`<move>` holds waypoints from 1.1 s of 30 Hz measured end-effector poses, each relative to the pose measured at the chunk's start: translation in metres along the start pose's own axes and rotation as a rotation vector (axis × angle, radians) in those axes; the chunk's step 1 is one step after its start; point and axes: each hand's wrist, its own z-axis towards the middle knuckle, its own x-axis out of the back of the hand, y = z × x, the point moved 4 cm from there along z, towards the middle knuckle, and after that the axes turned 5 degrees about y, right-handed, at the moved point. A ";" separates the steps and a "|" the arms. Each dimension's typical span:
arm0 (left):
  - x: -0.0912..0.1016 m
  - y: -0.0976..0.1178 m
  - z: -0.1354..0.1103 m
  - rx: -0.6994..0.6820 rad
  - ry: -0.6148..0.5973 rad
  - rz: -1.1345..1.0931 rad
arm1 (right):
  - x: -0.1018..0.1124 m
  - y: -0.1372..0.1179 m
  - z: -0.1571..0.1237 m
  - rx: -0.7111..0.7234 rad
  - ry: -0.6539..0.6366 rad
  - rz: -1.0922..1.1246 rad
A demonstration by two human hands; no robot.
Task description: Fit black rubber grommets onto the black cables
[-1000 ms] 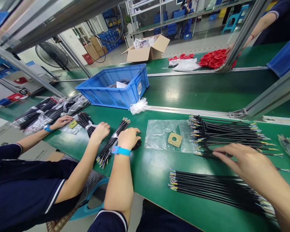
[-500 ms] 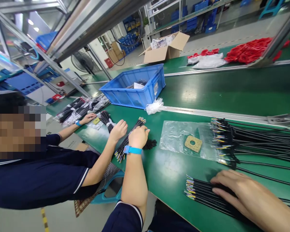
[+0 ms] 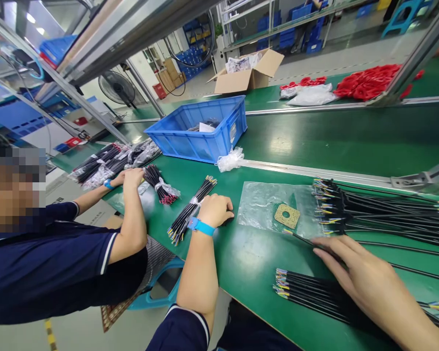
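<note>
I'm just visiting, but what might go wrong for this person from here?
The black cable in the right hand has its tip by the yellow pad on the plastic bag; it might snag or drag them. The right forearm passes over the row of cables, so it might knock that row out of line. The left hand is close beside the tied bundle and might nudge it.

Plastic bag [image 3: 258, 204] between tied bundle [image 3: 183, 219] and rear cable pile [image 3: 380, 209]
</note>
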 end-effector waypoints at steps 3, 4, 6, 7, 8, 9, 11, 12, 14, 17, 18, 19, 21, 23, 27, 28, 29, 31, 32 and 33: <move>0.001 0.005 0.001 -0.018 0.026 -0.047 | -0.006 -0.001 0.000 0.021 0.076 -0.237; 0.001 0.007 0.001 -0.021 0.045 -0.070 | -0.010 -0.002 0.000 0.026 0.076 -0.280; 0.003 0.014 0.001 -0.035 0.110 -0.149 | -0.016 -0.004 -0.001 0.025 0.036 -0.332; 0.003 0.019 0.001 -0.051 0.146 -0.199 | -0.018 -0.004 -0.002 0.022 0.006 -0.355; 0.003 0.025 0.001 -0.073 0.177 -0.242 | -0.020 -0.005 -0.002 0.021 -0.027 -0.376; 0.002 0.031 0.001 -0.100 0.199 -0.269 | -0.021 -0.006 -0.002 0.023 -0.058 -0.397; -0.003 0.046 0.002 -0.160 0.199 -0.239 | -0.021 -0.008 -0.001 0.038 -0.101 -0.425; -0.007 0.053 0.002 -0.191 0.184 -0.195 | -0.020 -0.008 0.000 0.049 -0.114 -0.432; -0.015 0.064 0.002 -0.239 0.119 -0.102 | -0.019 -0.010 0.000 0.073 -0.127 -0.439; -0.023 0.070 0.000 -0.276 0.008 -0.046 | -0.017 -0.012 0.001 0.116 -0.136 -0.473; -0.024 0.069 0.000 -0.282 -0.012 -0.044 | -0.017 -0.013 0.001 0.129 -0.136 -0.494; -0.024 0.068 -0.001 -0.286 -0.024 -0.044 | -0.017 -0.015 0.002 0.142 -0.134 -0.518; -0.022 0.064 -0.002 -0.294 -0.036 -0.043 | -0.017 -0.018 0.003 0.165 -0.124 -0.558; -0.022 0.060 -0.003 -0.297 -0.049 -0.038 | -0.016 -0.019 0.003 0.175 -0.113 -0.571; -0.020 0.058 -0.004 -0.290 -0.026 -0.069 | -0.012 -0.015 0.005 0.122 -0.073 -0.529; -0.019 0.059 -0.004 -0.287 0.011 -0.116 | -0.009 -0.013 0.006 0.086 -0.038 -0.474; -0.016 0.061 -0.004 -0.285 0.063 -0.198 | -0.005 -0.012 0.007 0.046 0.000 -0.393; -0.010 0.065 -0.008 -0.293 0.194 -0.464 | 0.005 -0.012 0.010 -0.018 0.074 -0.178; -0.007 0.068 -0.010 -0.304 0.255 -0.624 | 0.010 -0.014 0.012 -0.032 0.094 -0.073; -0.005 0.072 -0.013 -0.316 0.303 -0.775 | 0.014 -0.016 0.014 -0.040 0.106 0.019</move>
